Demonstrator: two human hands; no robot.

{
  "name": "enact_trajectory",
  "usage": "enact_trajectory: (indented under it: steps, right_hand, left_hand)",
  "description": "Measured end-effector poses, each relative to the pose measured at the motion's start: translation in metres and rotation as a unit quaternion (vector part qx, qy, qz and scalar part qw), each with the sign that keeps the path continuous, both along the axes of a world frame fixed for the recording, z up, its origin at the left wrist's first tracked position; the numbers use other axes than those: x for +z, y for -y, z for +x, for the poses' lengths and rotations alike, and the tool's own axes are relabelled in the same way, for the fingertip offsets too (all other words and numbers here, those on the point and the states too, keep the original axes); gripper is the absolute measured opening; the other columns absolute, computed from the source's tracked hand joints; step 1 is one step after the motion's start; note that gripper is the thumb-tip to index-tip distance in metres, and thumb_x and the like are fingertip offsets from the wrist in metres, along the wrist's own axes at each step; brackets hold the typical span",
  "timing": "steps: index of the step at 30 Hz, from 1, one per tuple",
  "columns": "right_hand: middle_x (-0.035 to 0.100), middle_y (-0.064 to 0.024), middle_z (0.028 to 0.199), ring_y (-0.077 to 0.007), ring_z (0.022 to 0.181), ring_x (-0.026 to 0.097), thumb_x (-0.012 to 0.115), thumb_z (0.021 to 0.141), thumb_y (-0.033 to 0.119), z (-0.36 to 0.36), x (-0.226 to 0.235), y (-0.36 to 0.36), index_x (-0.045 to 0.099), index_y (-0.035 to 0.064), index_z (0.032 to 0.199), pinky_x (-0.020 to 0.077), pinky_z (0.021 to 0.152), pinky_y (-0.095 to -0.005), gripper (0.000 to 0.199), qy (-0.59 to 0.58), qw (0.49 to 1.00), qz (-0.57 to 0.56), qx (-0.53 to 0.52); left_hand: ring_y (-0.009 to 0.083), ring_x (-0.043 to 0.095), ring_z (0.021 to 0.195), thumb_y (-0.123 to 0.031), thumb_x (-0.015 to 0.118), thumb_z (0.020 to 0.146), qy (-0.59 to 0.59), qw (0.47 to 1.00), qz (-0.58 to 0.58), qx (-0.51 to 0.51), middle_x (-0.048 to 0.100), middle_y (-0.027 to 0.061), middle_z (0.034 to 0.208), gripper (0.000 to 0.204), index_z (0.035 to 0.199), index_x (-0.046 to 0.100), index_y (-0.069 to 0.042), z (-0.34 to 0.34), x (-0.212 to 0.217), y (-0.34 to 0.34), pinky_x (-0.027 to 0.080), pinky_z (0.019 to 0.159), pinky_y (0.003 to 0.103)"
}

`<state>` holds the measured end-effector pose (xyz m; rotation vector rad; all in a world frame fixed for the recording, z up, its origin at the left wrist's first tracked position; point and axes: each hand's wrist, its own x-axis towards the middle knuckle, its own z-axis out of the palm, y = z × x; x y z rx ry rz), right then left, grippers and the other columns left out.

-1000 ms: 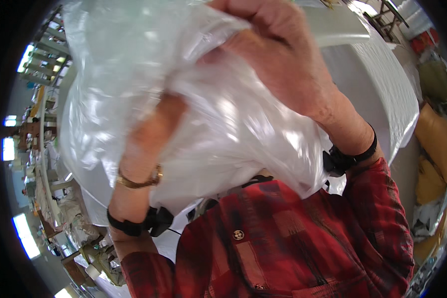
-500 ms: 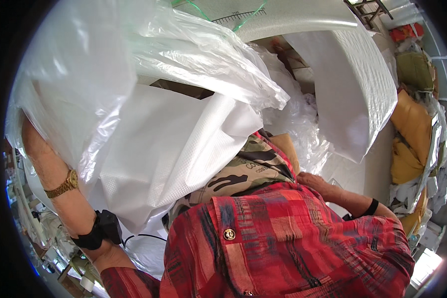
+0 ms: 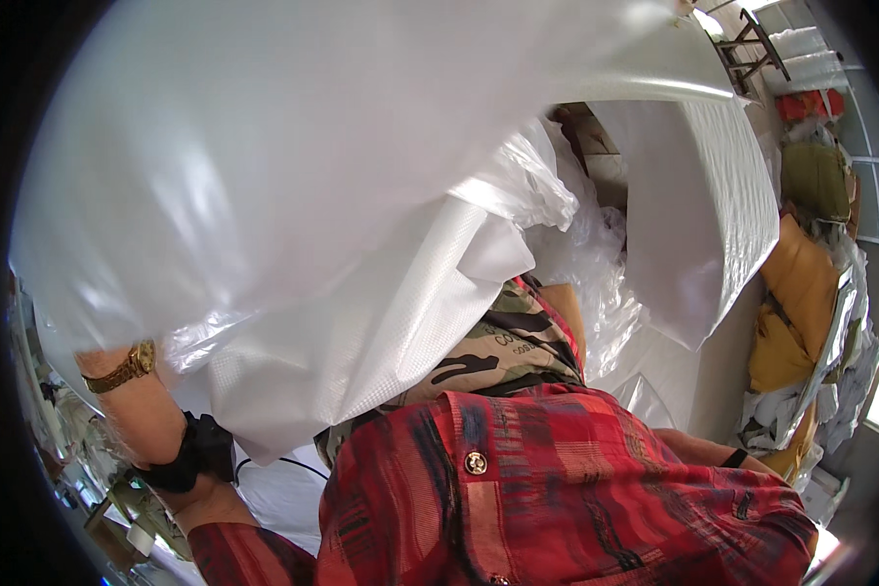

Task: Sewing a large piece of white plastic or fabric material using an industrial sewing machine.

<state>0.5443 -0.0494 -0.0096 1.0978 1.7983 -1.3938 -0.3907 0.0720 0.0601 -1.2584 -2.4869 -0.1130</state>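
A big sheet of cloudy plastic film (image 3: 293, 127) fills the upper left, raised close in front of me. Behind it goes my left forearm (image 3: 139, 415), with a gold watch (image 3: 127, 367) at the wrist; the film covers my left hand, so its fingers do not show. Below the film, a white sheet with a dimpled texture (image 3: 361, 337) drapes down against my camouflage-patterned apron (image 3: 498, 342). My right forearm (image 3: 689, 446) shows only in part beside my red plaid shirt, and the hand is hidden behind the shirt.
Crumpled clear plastic (image 3: 596, 254) bunches at centre right. Beside it a white sheet (image 3: 693, 215) hangs over the edge of the work surface. Along the right stand mustard-yellow bundles (image 3: 796, 298), an olive bundle (image 3: 816, 181) and a dark metal stand (image 3: 747, 49).
The film on the left has spread rightward and now covers the marked table surface and my left hand. My right hand has slipped from sight behind my shirt.
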Motion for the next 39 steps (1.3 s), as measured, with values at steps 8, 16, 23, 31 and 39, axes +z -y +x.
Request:
enact_trajectory:
  steps: [8, 16, 23, 31, 39]
  right_hand:
    - [0.069, -0.0189, 0.096, -0.0377, 0.087, 0.067, 0.058, 0.089, 0.032, -0.015, 0.024, -0.035, 0.068, 0.0070, 0.094, 0.0530, 0.072, -0.0474, 0.027, 0.112, 0.985, -0.018, 0.127]
    - [0.060, -0.0161, 0.118, -0.0268, 0.083, 0.061, 0.071, 0.084, 0.015, -0.154, 0.049, -0.194, 0.055, 0.0042, 0.122, 0.0501, 0.074, -0.0360, 0.043, -0.186, 0.850, 0.450, -0.204]
    - [0.041, -0.0190, 0.149, -0.0270, 0.094, 0.061, 0.077, 0.079, 0.027, -0.256, 0.052, -0.249, 0.013, 0.0109, 0.156, 0.0504, 0.085, -0.0378, 0.101, -0.275, 0.868, 0.349, -0.222]
    - [0.061, -0.0159, 0.127, -0.0345, 0.097, 0.065, 0.077, 0.078, 0.036, -0.274, -0.025, -0.268, 0.023, 0.0168, 0.153, 0.0495, 0.087, -0.0427, 0.095, -0.222, 0.864, 0.439, -0.111]
    - [0.068, -0.0197, 0.089, -0.0341, 0.079, 0.068, 0.064, 0.078, 0.004, -0.277, -0.014, -0.263, 0.068, 0.0072, 0.110, 0.0523, 0.073, -0.0419, 0.032, -0.276, 0.860, 0.404, -0.146]
  left_hand:
    - [0.0327, 0.056, 0.117, 0.004, 0.050, 0.087, 0.006, 1.000, 0.022, 0.015, 0.058, 0.0226, 0.125, 0.046, 0.133, 0.053, -0.001, -0.010, 0.006, 0.021, 0.045, 0.103, 0.039]
    - [0.0329, 0.055, 0.119, 0.004, 0.050, 0.087, -0.007, 0.996, 0.089, 0.019, 0.057, 0.0229, 0.126, 0.047, 0.134, 0.052, -0.001, -0.011, 0.064, 0.118, 0.044, 0.104, 0.039]
    - [0.0331, 0.055, 0.120, 0.004, 0.050, 0.087, -0.035, 0.986, 0.152, 0.060, 0.057, 0.0232, 0.127, 0.048, 0.134, 0.052, -0.001, 0.002, 0.149, 0.255, 0.043, 0.104, 0.039]
    - [0.0332, 0.054, 0.121, 0.005, 0.049, 0.087, -0.094, 0.969, 0.184, 0.137, 0.056, 0.0236, 0.128, 0.049, 0.135, 0.051, -0.001, 0.024, 0.237, 0.390, 0.043, 0.105, 0.039]
    - [0.0334, 0.053, 0.122, 0.005, 0.049, 0.087, -0.152, 0.961, 0.145, 0.180, 0.055, 0.0240, 0.129, 0.050, 0.136, 0.050, -0.001, 0.003, 0.294, 0.428, 0.042, 0.106, 0.039]
